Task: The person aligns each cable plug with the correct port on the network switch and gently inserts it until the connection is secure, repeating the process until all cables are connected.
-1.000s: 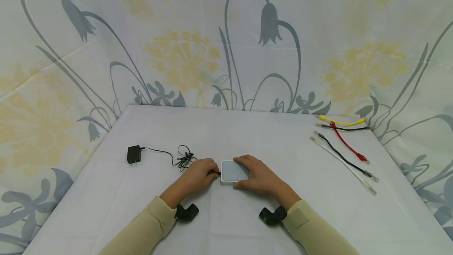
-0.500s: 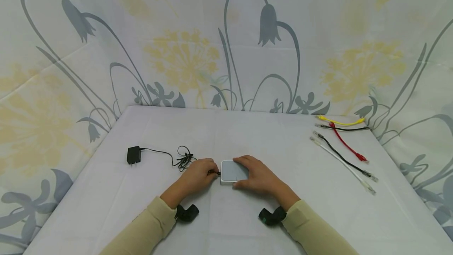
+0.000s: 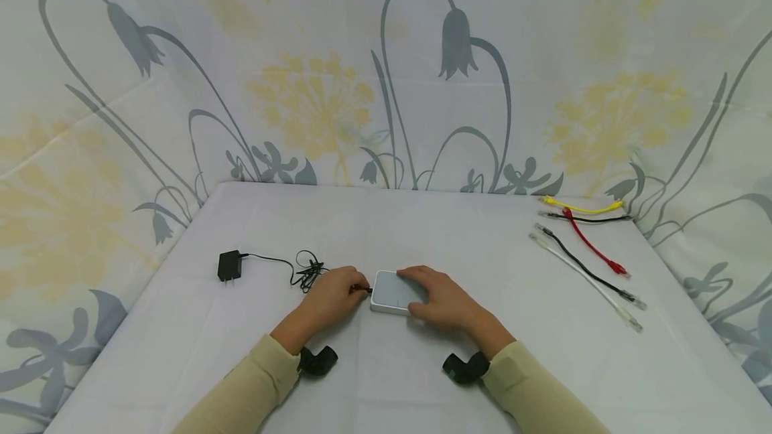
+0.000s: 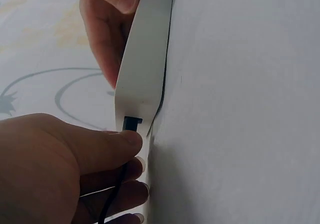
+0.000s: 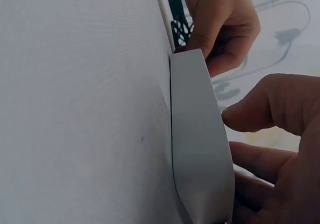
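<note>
A flat white router-like box (image 3: 393,290) with a grey top lies on the table in the head view. Its pale side wall (image 4: 142,59) faces the left wrist camera. My left hand (image 3: 334,295) pinches a black cable plug (image 4: 131,123) between thumb and fingers. The plug's tip meets the end of the box; how deep it sits cannot be told. My right hand (image 3: 443,300) rests on the box's right part, with the fingers at the far edge and the thumb by the near top edge. Behind my left hand, the black cord (image 3: 310,272) runs in a loose bundle to a power adapter (image 3: 229,266).
Several short network cables lie at the right of the table: a yellow one (image 3: 582,206), a red one (image 3: 594,243), a white one (image 3: 582,276) and black ones. A white sheet covers the table (image 3: 362,380); a flower-printed curtain (image 3: 319,86) hangs behind and around it.
The box has turned slightly and shifted a little to the left. My left hand has moved slightly left with the plug, and my right thumb now lies higher on the box.
</note>
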{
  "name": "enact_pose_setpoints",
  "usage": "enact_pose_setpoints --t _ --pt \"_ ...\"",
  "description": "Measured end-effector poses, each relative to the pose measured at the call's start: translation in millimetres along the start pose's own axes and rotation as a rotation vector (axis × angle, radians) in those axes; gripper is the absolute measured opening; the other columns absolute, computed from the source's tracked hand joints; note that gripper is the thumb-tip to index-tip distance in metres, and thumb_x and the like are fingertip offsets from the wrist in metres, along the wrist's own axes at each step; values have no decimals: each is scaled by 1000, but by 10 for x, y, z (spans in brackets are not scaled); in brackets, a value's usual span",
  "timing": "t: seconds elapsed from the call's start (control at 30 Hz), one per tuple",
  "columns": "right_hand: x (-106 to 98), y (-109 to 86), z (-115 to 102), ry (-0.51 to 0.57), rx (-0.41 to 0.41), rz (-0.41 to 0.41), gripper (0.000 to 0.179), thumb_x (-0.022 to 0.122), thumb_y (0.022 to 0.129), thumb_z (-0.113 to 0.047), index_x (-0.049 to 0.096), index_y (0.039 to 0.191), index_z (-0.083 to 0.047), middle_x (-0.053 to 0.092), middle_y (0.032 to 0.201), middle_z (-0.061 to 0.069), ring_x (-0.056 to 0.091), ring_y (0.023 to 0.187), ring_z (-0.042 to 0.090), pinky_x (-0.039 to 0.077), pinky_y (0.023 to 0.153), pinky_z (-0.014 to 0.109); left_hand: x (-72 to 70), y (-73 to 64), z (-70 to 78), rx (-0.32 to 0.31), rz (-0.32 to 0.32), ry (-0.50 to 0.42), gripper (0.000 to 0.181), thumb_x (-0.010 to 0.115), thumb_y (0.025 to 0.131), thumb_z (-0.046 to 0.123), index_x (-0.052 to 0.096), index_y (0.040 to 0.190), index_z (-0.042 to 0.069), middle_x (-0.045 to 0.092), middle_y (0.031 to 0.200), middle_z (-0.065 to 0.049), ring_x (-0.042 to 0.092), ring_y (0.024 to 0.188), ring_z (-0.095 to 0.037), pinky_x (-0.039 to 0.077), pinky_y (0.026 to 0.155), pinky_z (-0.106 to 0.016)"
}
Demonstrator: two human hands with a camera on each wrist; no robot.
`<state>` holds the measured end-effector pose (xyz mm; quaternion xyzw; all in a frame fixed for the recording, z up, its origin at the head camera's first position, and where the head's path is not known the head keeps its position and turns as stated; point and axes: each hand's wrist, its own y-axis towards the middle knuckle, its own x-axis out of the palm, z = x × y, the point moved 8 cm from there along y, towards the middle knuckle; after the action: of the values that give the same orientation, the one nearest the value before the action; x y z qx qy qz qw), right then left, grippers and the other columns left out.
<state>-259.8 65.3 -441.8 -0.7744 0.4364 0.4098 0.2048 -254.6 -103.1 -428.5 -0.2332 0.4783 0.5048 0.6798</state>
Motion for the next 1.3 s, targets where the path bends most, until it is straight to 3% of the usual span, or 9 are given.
enact_pose_setpoints --t 0.33,0.67,1.0,1.17,1.3 --pt "-13 -34 -41 -12 -38 -62 62 58 82 -23 49 142 -13 51 144 4 51 128 23 42 102 46 -45 9 -40 -47 23 19 9 70 86 15 76 92 13 69 86 2 64 81 -13 50 72 -31" --pt "-40 -49 -44 -13 -1 -109 63 60 82 -22 49 143 -13 49 146 6 49 130 24 43 101 43 -34 76 -19 -25 0 91 10 69 87 15 76 94 12 70 88 1 66 85 -16 51 76 -34" --pt "-57 74 -76 -24 19 -38 55 68 87 -31 58 134 -5 58 134 11 54 126 29 43 103 45 -47 304 -60 54 -72 185 11 67 88 14 76 96 12 71 94 -1 66 92 -21 50 85 -37" --pt "-57 132 -71 -21 67 5 49 69 87 -29 62 129 -5 63 127 10 59 118 27 47 98 43 -63 378 -58 88 -66 228 11 68 87 14 75 96 13 70 94 -1 65 92 -23 49 85 -39" --pt "-69 178 -70 0 108 40 45 72 85 -28 66 123 -5 66 121 11 63 111 27 50 92 42 -103 393 -4 61 -38 235 13 66 88 10 74 98 12 70 97 -3 64 95 -24 49 86 -39"
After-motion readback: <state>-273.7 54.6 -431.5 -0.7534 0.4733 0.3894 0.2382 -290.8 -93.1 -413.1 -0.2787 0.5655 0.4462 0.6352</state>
